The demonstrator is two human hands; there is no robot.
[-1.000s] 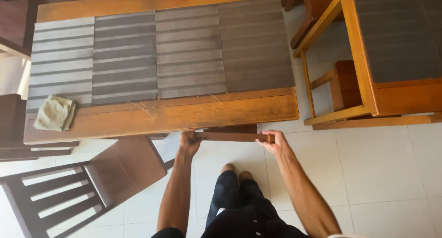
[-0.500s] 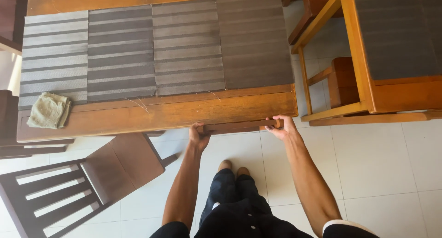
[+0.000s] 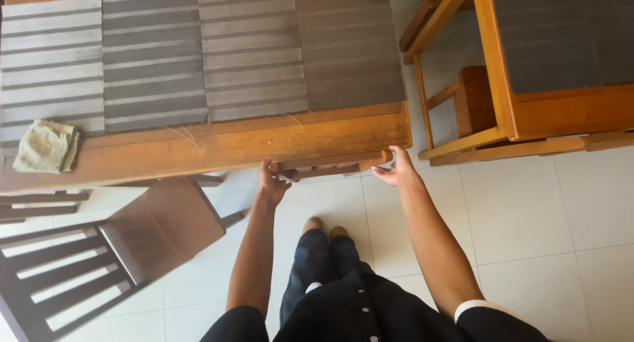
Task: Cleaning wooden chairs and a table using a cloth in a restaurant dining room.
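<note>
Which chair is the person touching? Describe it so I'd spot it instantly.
Find the long wooden table with grey slatted mats. At its near edge, towards the right corner, a wooden chair sits tucked underneath, both hands on its top rail. Unlike the dark chair pulled out at the left, only its backrest shows.

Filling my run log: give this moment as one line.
left hand: gripping brown wooden chair back | right hand: open at chair back's end | chair: tucked under orange-brown wooden table

I've pushed the chair back (image 3: 328, 165) further under the table (image 3: 218, 147); my right hand (image 3: 395, 173) has opened off its end.
</note>
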